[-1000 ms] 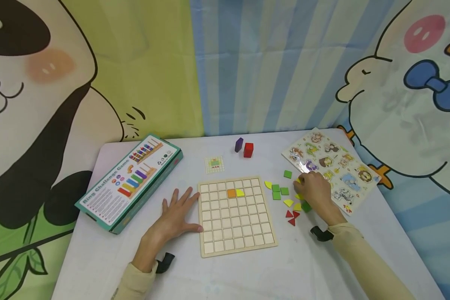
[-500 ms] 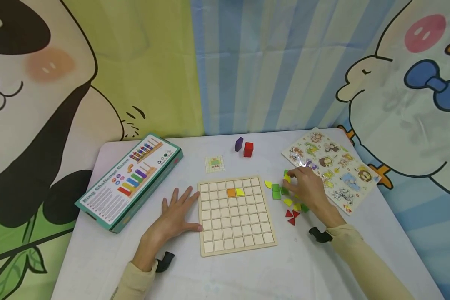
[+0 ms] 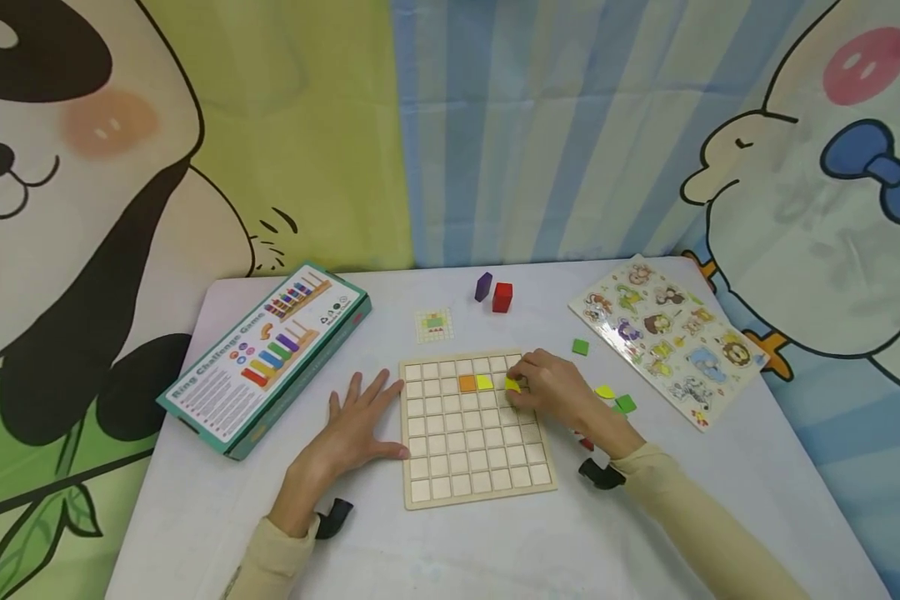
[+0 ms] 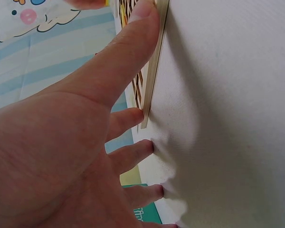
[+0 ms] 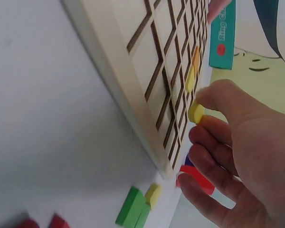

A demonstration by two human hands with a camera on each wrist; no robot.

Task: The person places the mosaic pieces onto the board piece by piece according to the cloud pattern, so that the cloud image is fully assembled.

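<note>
My right hand (image 3: 551, 385) pinches a small yellow tile (image 5: 196, 112) between thumb and index finger, over the right side of a wooden grid board (image 3: 468, 454). On the board, an orange tile (image 3: 467, 383) and a yellow tile (image 3: 484, 382) sit side by side in the second row. My left hand (image 3: 348, 437) lies spread at the board's left edge. In the left wrist view its thumb (image 4: 133, 42) rests on the wooden rim, and the other fingers reach down to the tablecloth.
Right of the board lie green tiles (image 3: 581, 347), a yellow piece (image 3: 604, 392) and red triangles (image 5: 59, 222), partly behind the right arm. A pattern card (image 3: 435, 326), a red block (image 3: 502, 297) and a purple block (image 3: 483, 287) stand behind. A game box (image 3: 266, 358) and sticker sheet (image 3: 667, 333) flank the board.
My right hand has picked up a yellow tile from the loose pieces and moved left with it to above the board. The left hand stays at the board's edge.
</note>
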